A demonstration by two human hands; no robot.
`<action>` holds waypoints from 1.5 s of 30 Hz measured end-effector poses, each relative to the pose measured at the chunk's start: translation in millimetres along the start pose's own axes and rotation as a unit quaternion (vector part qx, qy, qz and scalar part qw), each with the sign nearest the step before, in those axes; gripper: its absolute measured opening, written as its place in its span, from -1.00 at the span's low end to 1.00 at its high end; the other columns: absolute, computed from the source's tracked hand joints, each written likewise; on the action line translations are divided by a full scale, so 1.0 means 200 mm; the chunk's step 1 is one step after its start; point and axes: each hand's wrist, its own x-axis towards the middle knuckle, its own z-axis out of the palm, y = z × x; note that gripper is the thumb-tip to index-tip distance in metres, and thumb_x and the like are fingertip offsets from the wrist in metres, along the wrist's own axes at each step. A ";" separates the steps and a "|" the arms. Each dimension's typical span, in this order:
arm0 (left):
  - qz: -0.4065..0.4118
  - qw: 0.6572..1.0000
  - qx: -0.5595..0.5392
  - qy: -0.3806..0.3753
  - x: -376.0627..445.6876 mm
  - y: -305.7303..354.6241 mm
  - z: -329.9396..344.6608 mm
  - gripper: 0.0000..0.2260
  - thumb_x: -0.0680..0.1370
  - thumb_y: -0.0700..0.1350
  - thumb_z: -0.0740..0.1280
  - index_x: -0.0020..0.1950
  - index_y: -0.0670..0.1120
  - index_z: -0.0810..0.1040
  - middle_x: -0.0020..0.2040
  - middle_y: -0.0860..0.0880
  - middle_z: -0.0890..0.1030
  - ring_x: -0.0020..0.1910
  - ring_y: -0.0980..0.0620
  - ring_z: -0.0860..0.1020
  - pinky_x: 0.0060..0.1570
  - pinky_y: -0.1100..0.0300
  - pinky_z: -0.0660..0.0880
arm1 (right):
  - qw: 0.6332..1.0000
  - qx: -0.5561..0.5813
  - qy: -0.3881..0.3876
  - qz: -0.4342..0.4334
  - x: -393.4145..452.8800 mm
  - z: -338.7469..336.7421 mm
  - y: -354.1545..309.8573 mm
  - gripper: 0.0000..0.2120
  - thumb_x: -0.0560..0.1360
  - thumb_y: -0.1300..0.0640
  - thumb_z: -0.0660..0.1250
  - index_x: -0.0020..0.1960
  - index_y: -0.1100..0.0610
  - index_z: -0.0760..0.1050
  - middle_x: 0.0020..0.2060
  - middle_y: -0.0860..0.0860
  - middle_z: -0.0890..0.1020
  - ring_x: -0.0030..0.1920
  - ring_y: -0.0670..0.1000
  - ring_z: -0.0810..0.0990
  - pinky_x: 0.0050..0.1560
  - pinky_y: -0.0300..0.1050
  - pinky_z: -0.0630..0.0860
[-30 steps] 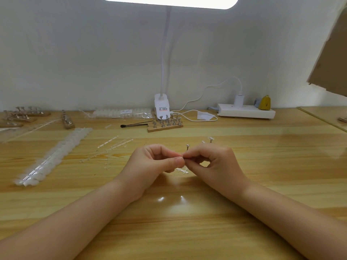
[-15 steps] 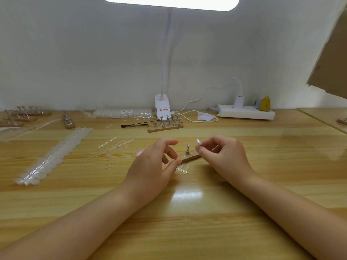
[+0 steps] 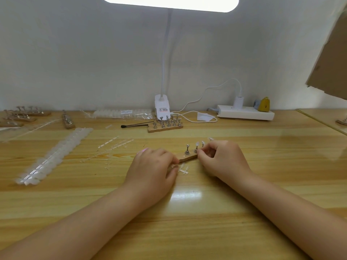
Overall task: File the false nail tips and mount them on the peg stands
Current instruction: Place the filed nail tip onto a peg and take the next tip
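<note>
A small wooden peg stand [image 3: 188, 158] lies on the table between my hands. My left hand [image 3: 155, 166] rests palm down and pinches the stand's left end; a pink edge [image 3: 144, 150], perhaps a file, peeks out behind it. My right hand [image 3: 221, 158] has its fingers curled, and the fingertips pinch a metal peg [image 3: 195, 150] that carries a clear nail tip [image 3: 197, 143]. To its left stands a bare peg [image 3: 187, 149]. Two more mounted tips [image 3: 203, 143] show above my right hand. The rest of the stand is hidden under that hand.
A long strip of clear nail tips [image 3: 54, 154] lies at left, with empty sprues [image 3: 116, 143] beside it and a small sprue piece [image 3: 183, 168] by my left hand. Behind are another peg stand [image 3: 165, 126], a brush [image 3: 135, 125], lamp base [image 3: 162, 107] and power strip [image 3: 244, 113].
My hands have parted from in front of me. The right hand carried the nail tip forward onto a peg, and the left hand came down onto the stand's left end.
</note>
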 end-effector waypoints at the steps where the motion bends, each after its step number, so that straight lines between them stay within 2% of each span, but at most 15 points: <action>1: 0.003 1.000 0.008 -0.007 0.00 0.00 0.00 -0.80 0.59 0.09 0.19 0.17 0.16 0.52 0.12 0.21 0.54 0.16 0.10 0.41 0.25 0.18 0.21 | 1.000 -0.003 0.003 0.001 -0.01 0.00 0.00 -0.83 0.47 -0.01 0.38 -0.24 0.05 0.62 -0.44 -0.12 0.55 -0.34 -0.08 0.53 -0.31 -0.16 0.43; 6: 0.041 0.999 0.015 -0.005 0.01 -0.01 -0.01 -0.81 0.60 0.05 0.24 0.13 0.16 0.60 0.06 0.18 0.60 0.09 0.04 0.46 0.01 0.21 0.18 | 1.000 -0.023 -0.002 -0.015 -0.03 -0.01 -0.04 -0.85 0.46 -0.02 0.36 -0.22 0.03 0.58 -0.48 -0.12 0.49 -0.37 -0.06 0.49 -0.32 -0.14 0.41; 11: 0.052 0.998 0.027 -0.004 0.01 -0.01 -0.01 -0.82 0.59 0.06 0.26 0.13 0.13 0.59 0.03 0.16 0.60 0.09 0.04 0.46 -0.01 0.23 0.15 | 0.996 0.015 -0.047 -0.076 -0.07 -0.01 -0.07 -0.91 0.44 -0.02 0.38 -0.20 -0.03 0.61 -0.51 -0.13 0.46 -0.42 -0.14 0.43 -0.35 -0.16 0.37; 13: 0.043 0.999 0.008 0.006 0.01 -0.02 -0.01 -0.85 0.57 0.04 0.30 0.11 0.10 0.56 -0.02 0.17 0.61 0.07 0.06 0.46 0.00 0.24 0.17 | 0.990 -0.009 -0.082 -0.115 -0.09 0.00 -0.08 -0.84 0.43 -0.11 0.35 -0.08 -0.08 0.64 -0.47 -0.16 0.47 -0.34 -0.17 0.44 -0.30 -0.19 0.37; 16: 0.036 0.999 -0.013 0.014 0.01 -0.03 0.00 -0.87 0.55 0.02 0.34 0.08 0.08 0.55 -0.08 0.18 0.60 0.01 0.07 0.47 0.01 0.22 0.22 | 0.980 -0.066 -0.112 -0.152 -0.10 0.01 -0.10 -0.69 0.45 -0.25 0.29 0.04 -0.13 0.64 -0.40 -0.20 0.49 -0.20 -0.16 0.43 -0.18 -0.15 0.47; 19: 0.034 0.999 -0.023 0.020 0.01 -0.03 0.01 -0.86 0.54 0.04 0.35 0.08 0.09 0.55 -0.09 0.19 0.60 -0.01 0.09 0.48 0.03 0.22 0.23 | 0.981 -0.042 -0.126 -0.142 -0.08 0.00 -0.10 -0.67 0.43 -0.28 0.30 0.04 -0.12 0.64 -0.43 -0.19 0.44 -0.21 -0.14 0.45 -0.15 -0.08 0.50; 23: 0.034 0.999 -0.025 0.023 0.00 -0.03 0.01 -0.77 0.54 0.02 0.35 0.19 0.07 0.54 0.05 0.15 0.59 0.11 0.08 0.49 0.10 0.19 0.25 | 0.986 0.027 -0.118 -0.117 -0.08 0.00 -0.10 -0.73 0.38 -0.17 0.46 0.01 -0.07 0.64 -0.45 -0.14 0.44 -0.33 -0.13 0.45 -0.18 -0.02 0.49; 25: 0.042 0.999 -0.022 0.019 0.00 -0.03 0.01 -0.75 0.55 0.03 0.33 0.22 0.09 0.54 0.09 0.14 0.59 0.12 0.06 0.47 0.08 0.20 0.24 | 0.984 0.046 -0.115 -0.126 -0.08 0.00 -0.10 -0.72 0.37 -0.10 0.50 0.03 -0.03 0.63 -0.42 -0.11 0.46 -0.35 -0.17 0.44 -0.20 -0.07 0.46; 28: 0.051 0.998 -0.033 0.019 0.01 -0.03 0.00 -0.78 0.54 -0.01 0.36 0.18 0.12 0.56 -0.04 0.18 0.61 0.00 0.07 0.47 -0.01 0.22 0.18 | 0.983 0.044 -0.104 -0.142 -0.08 0.00 -0.10 -0.71 0.36 -0.05 0.52 0.03 0.00 0.62 -0.39 -0.11 0.46 -0.29 -0.25 0.44 -0.18 -0.18 0.40; 31: 0.046 0.997 -0.051 0.026 0.00 -0.03 0.00 -0.78 0.51 -0.07 0.40 0.15 0.08 0.58 -0.12 0.19 0.61 -0.05 0.06 0.48 -0.02 0.22 0.19 | 0.986 0.049 -0.093 -0.127 -0.08 0.00 -0.09 -0.73 0.36 -0.06 0.51 0.01 0.01 0.61 -0.40 -0.13 0.44 -0.28 -0.24 0.45 -0.20 -0.22 0.39; 36: 0.023 0.990 -0.126 0.062 0.00 -0.03 -0.01 -0.82 0.52 -0.19 0.38 0.08 0.02 0.59 -0.22 0.22 0.54 -0.12 0.11 0.53 -0.03 0.17 0.35 | 0.984 0.101 -0.119 -0.086 -0.08 0.00 -0.09 -0.85 0.48 -0.03 0.41 -0.08 0.03 0.67 -0.39 -0.08 0.58 -0.38 -0.15 0.44 -0.24 -0.05 0.47; 40: 0.027 0.984 -0.166 0.064 0.00 -0.02 -0.02 -0.83 0.53 -0.19 0.38 0.09 0.00 0.58 -0.22 0.22 0.53 -0.13 0.11 0.54 0.01 0.03 0.47 | 0.969 0.196 -0.138 -0.057 -0.08 0.00 -0.10 -0.86 0.50 0.05 0.40 -0.19 0.08 0.65 -0.51 -0.17 0.51 -0.45 -0.21 0.40 -0.37 -0.34 0.31; 45: 0.041 0.981 -0.168 0.086 -0.01 -0.01 -0.02 -0.81 0.46 -0.06 0.47 0.04 0.04 0.57 -0.13 0.22 0.58 -0.11 0.15 0.54 0.02 0.03 0.47 | 0.961 0.232 -0.148 -0.039 -0.08 0.00 -0.11 -0.81 0.51 0.08 0.39 -0.24 0.12 0.61 -0.49 -0.09 0.41 -0.47 -0.18 0.30 -0.40 -0.36 0.24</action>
